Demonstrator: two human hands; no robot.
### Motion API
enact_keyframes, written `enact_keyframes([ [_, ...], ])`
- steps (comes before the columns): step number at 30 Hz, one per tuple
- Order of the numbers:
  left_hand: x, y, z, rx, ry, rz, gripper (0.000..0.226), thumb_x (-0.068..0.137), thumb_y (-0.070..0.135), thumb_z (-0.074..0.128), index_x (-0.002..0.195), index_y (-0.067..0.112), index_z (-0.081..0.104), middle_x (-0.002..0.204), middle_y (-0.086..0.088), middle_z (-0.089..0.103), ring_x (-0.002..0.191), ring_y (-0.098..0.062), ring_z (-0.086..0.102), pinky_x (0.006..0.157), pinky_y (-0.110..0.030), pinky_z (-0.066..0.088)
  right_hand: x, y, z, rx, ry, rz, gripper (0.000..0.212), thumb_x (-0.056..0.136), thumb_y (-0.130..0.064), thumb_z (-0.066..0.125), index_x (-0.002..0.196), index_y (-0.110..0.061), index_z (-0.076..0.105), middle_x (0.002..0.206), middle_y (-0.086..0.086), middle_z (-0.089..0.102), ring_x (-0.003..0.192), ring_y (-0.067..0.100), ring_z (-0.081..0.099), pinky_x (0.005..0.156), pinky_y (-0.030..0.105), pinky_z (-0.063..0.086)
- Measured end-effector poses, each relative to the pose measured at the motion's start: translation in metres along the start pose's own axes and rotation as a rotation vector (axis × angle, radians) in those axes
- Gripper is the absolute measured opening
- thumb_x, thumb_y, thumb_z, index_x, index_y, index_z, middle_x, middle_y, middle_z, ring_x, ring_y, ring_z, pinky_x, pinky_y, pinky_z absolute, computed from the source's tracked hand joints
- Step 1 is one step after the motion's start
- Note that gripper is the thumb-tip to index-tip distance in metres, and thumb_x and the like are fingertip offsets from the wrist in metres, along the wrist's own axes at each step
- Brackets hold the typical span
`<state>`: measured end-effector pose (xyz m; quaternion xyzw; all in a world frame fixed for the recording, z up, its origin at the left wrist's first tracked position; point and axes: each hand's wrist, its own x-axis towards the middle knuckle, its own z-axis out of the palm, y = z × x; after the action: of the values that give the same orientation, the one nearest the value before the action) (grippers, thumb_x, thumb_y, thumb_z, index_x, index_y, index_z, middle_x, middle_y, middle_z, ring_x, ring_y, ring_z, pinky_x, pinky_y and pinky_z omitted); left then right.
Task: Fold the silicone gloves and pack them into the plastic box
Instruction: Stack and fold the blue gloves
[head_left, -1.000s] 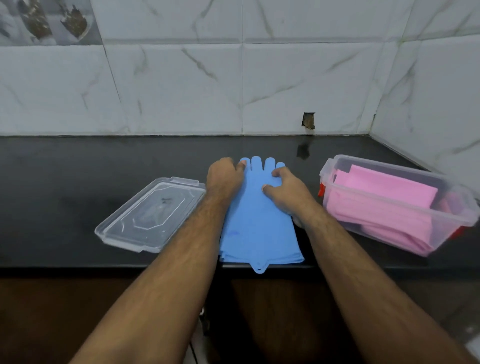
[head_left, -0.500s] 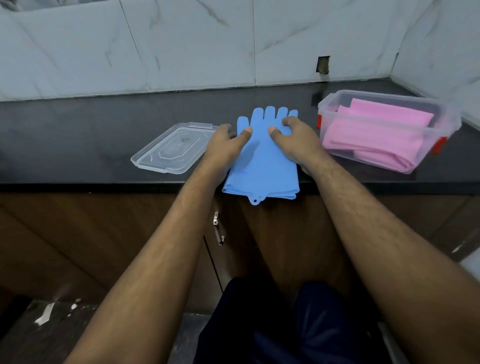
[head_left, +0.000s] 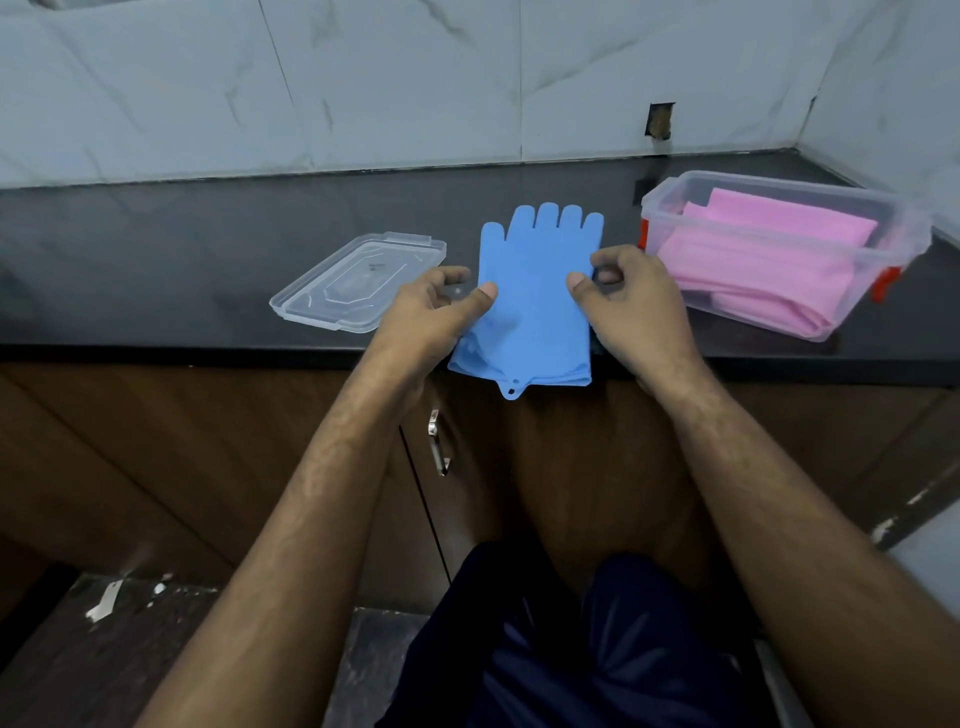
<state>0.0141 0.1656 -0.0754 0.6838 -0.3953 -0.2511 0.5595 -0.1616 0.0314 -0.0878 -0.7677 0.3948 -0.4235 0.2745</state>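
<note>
**Blue glove flat between both hands, fold not yet made**

Starting at my far left, the clear lid (head_left: 358, 280) lies flat on the dark counter (head_left: 156, 249), just outside my left hand (head_left: 428, 306). That hand sits at the glove's left edge with its thumb lying on top of the blue silicone. The other fingers are loosely curled beside the edge, and I cannot tell whether they reach under it, so I read the hand as touching rather than gripping.

The blue gloves (head_left: 530, 301) lie between my two hands, about as near to one as to the other. The long axis runs straight away from me: fingertips point toward the tiled wall, and the cuff with its small hanging tab overhangs the counter's front edge. The cuff shows more than one layer, so I judge it to be a stacked pair. The surface looks smooth, matte and floppy, with a slight ripple near the left cuff.

My right hand (head_left: 631, 306) mirrors the left at the opposite edge, thumb on the glove and fingers curled. Whether they pinch the edge I cannot tell.

Just beyond the right hand stands the plastic box (head_left: 904, 228), open, with folded pink gloves (head_left: 769, 249) already inside. Because the axis points away, I expect a fold bringing fingertips toward cuff, then a carry rightward.
</note>
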Motion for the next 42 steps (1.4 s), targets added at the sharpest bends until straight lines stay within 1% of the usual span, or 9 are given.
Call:
enact_keyframes([
  [4, 0.000, -0.001, 0.003, 0.076, 0.001, -0.017, 0.043, 0.093, 0.027, 0.074, 0.133, 0.017, 0.061, 0.111, -0.020, 0.073, 0.101, -0.025, 0.075, 0.092, -0.042, 0.061, -0.003, 0.001, -0.004, -0.010, -0.052, -0.011, 0.044, 0.090, -0.029, 0.070, 0.130, -0.015, 0.059, 0.112, 0.002, 0.061, 0.071, 0.002, 0.059, 0.078, 0.019, 0.050],
  [11, -0.002, -0.003, -0.005, 0.031, 0.002, -0.017, 0.032, 0.090, 0.010, 0.070, 0.120, 0.019, 0.069, 0.082, -0.005, 0.076, 0.081, -0.011, 0.076, 0.069, -0.023, 0.057, -0.007, 0.001, -0.006, -0.005, -0.156, -0.081, 0.030, 0.087, -0.014, 0.067, 0.115, -0.024, 0.068, 0.108, -0.002, 0.063, 0.059, 0.004, 0.052, 0.072, 0.014, 0.045],
  [17, -0.006, -0.004, -0.002, 0.166, 0.011, 0.045, 0.033, 0.090, 0.014, 0.067, 0.122, 0.021, 0.068, 0.073, -0.004, 0.063, 0.076, -0.017, 0.066, 0.077, -0.035, 0.054, -0.002, 0.001, -0.011, -0.003, -0.292, -0.018, 0.035, 0.085, -0.006, 0.059, 0.111, -0.025, 0.072, 0.108, -0.012, 0.067, 0.068, -0.001, 0.053, 0.077, 0.021, 0.047],
  [20, -0.009, -0.005, -0.004, 0.182, 0.010, 0.072, 0.034, 0.092, 0.014, 0.067, 0.126, 0.020, 0.067, 0.067, 0.001, 0.058, 0.071, -0.012, 0.060, 0.073, -0.031, 0.050, 0.000, 0.003, -0.012, 0.021, -0.335, -0.013, 0.034, 0.086, -0.005, 0.059, 0.107, -0.026, 0.073, 0.106, -0.015, 0.069, 0.061, -0.010, 0.053, 0.065, 0.010, 0.043],
  [25, -0.016, -0.001, -0.008, 0.159, 0.003, 0.082, 0.030, 0.094, 0.011, 0.069, 0.124, 0.015, 0.069, 0.087, -0.026, 0.070, 0.086, -0.036, 0.070, 0.088, -0.043, 0.058, 0.000, 0.006, -0.013, 0.078, -0.367, -0.010, 0.035, 0.083, -0.002, 0.059, 0.103, -0.026, 0.076, 0.100, -0.015, 0.072, 0.053, -0.005, 0.049, 0.060, 0.010, 0.042],
  [29, -0.019, -0.002, -0.009, 0.159, 0.027, 0.079, 0.027, 0.094, 0.016, 0.071, 0.120, 0.016, 0.072, 0.099, -0.028, 0.073, 0.101, -0.039, 0.071, 0.094, -0.055, 0.057, 0.002, 0.006, -0.016, 0.117, -0.396, -0.013, 0.034, 0.082, 0.000, 0.061, 0.101, -0.024, 0.077, 0.078, -0.020, 0.066, 0.048, -0.003, 0.045, 0.051, 0.005, 0.038],
  [34, -0.021, -0.017, -0.006, 0.286, 0.152, 0.205, 0.010, 0.092, 0.026, 0.070, 0.093, 0.023, 0.080, 0.084, -0.004, 0.075, 0.077, -0.010, 0.066, 0.069, -0.031, 0.053, 0.002, 0.005, -0.018, 0.045, -0.424, -0.064, 0.035, 0.085, -0.001, 0.061, 0.106, -0.025, 0.075, 0.078, -0.025, 0.064, 0.053, -0.003, 0.047, 0.053, 0.003, 0.036],
  [38, -0.021, -0.027, -0.007, 0.422, 0.185, 0.306, 0.007, 0.091, 0.026, 0.072, 0.090, 0.023, 0.078, 0.104, -0.002, 0.057, 0.089, -0.002, 0.055, 0.073, -0.008, 0.043, -0.001, 0.003, -0.019, -0.025, -0.421, -0.121, 0.036, 0.087, -0.003, 0.060, 0.111, -0.025, 0.074, 0.101, -0.016, 0.064, 0.063, -0.006, 0.050, 0.061, 0.004, 0.037],
  [42, -0.024, -0.032, -0.013, 0.458, 0.140, 0.380, 0.010, 0.094, 0.023, 0.070, 0.086, 0.017, 0.073, 0.104, -0.002, 0.057, 0.098, -0.006, 0.056, 0.076, -0.009, 0.044, -0.004, 0.004, -0.023, -0.113, -0.405, -0.208, 0.020, 0.093, -0.022, 0.067, 0.111, -0.030, 0.072, 0.100, -0.018, 0.054, 0.068, 0.002, 0.049, 0.063, 0.009, 0.035],
])
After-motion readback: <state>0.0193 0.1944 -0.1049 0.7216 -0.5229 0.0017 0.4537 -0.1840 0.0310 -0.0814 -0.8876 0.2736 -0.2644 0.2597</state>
